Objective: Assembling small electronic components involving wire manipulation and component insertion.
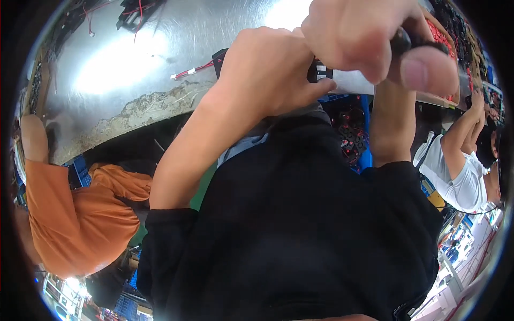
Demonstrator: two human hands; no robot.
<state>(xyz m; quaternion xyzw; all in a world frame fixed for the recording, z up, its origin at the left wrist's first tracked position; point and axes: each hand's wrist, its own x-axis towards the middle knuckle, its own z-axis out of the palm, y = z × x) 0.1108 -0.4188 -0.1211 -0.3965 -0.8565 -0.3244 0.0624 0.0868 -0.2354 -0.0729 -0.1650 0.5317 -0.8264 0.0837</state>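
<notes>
My left hand (270, 69) is closed over a black plastic part (218, 60) at the edge of the metal worktop, its thumb pointing right. Red and dark wires (199, 69) run out from that part to a small white connector. Most of my left fingers are hidden behind the back of the hand. Close to the camera, my right hand (364, 40) is wrapped round a dark tool handle (400, 41), whose rounded black end shows between fingers and thumb. Its working end is out of sight. My two hands overlap in view, with the right one higher.
The shiny metal worktop (176, 37) has a rough, chipped front edge (144, 109). More black parts with red wires (134, 15) lie far left. A blue bin (366, 134) of small black parts stands below the edge. People in orange (85, 219) and white (455, 176) sit on either side.
</notes>
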